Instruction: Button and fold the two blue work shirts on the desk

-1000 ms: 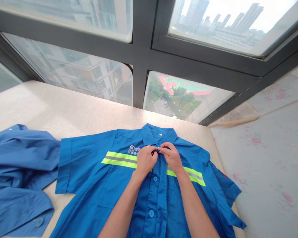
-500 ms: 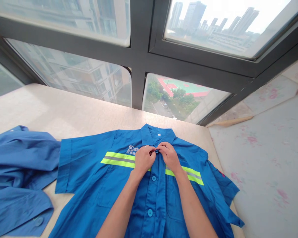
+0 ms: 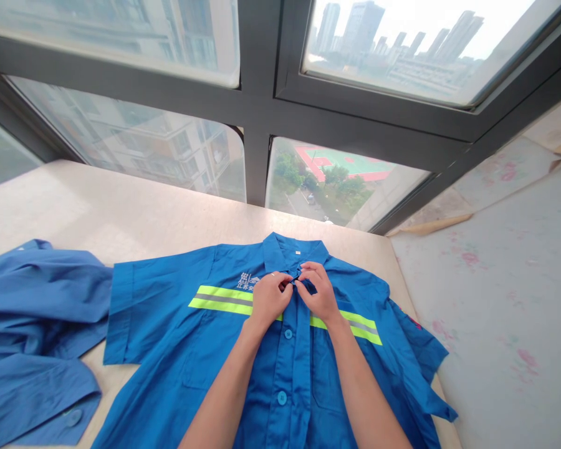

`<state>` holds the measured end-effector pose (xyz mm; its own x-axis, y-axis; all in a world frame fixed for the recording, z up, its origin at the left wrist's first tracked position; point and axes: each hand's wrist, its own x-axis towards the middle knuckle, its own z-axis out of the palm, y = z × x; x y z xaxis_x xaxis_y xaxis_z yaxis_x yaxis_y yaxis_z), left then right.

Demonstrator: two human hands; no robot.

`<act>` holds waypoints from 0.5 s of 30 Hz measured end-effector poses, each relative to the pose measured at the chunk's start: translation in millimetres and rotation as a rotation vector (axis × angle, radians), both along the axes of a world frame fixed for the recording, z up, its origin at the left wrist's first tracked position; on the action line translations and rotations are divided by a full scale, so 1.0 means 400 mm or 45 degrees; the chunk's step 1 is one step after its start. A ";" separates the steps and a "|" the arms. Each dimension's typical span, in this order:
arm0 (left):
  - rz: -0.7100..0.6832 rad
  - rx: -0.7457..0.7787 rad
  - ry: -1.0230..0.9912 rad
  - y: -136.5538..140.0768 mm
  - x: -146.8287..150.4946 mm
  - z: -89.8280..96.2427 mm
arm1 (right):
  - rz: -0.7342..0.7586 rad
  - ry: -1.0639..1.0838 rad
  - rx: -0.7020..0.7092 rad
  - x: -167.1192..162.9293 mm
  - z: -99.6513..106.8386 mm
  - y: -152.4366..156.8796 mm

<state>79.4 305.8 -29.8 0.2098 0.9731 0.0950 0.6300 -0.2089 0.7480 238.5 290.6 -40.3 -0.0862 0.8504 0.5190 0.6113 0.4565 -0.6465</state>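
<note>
Before you stands the dark grey framed window (image 3: 257, 112), above the pale, smooth sill (image 3: 144, 212); the white wall with pink floral paper (image 3: 509, 280) rises on your right. The bright blue short-sleeved cloth shirt (image 3: 264, 374) lies spread on the sill, collar toward the window, with the crumpled duller blue cloth garment (image 3: 42, 312) beside its sleeve on your left. The yellow-and-silver band (image 3: 222, 299) crosses the chest. Your left hand (image 3: 271, 301) pinches thumb and forefinger together on the shirt's front edge, below the collar. Your right hand (image 3: 320, 293) meets it there, thumb and forefinger slightly parted (whether they grip cloth, you cannot tell). Below your hands are the round blue lower button (image 3: 282, 398) and the smaller-looking upper button (image 3: 288, 334); inside the collar, the small white label (image 3: 298, 252).
</note>
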 end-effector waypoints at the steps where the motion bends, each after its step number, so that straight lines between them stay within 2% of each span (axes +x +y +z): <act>1: -0.001 0.000 0.000 0.000 0.000 0.000 | 0.006 -0.009 -0.006 -0.001 0.001 -0.001; 10: -0.006 0.013 0.016 0.001 -0.004 -0.002 | -0.025 -0.120 -0.066 0.002 -0.004 -0.001; 15: -0.088 0.012 0.018 0.007 -0.012 -0.005 | -0.038 -0.170 -0.068 0.007 -0.007 0.001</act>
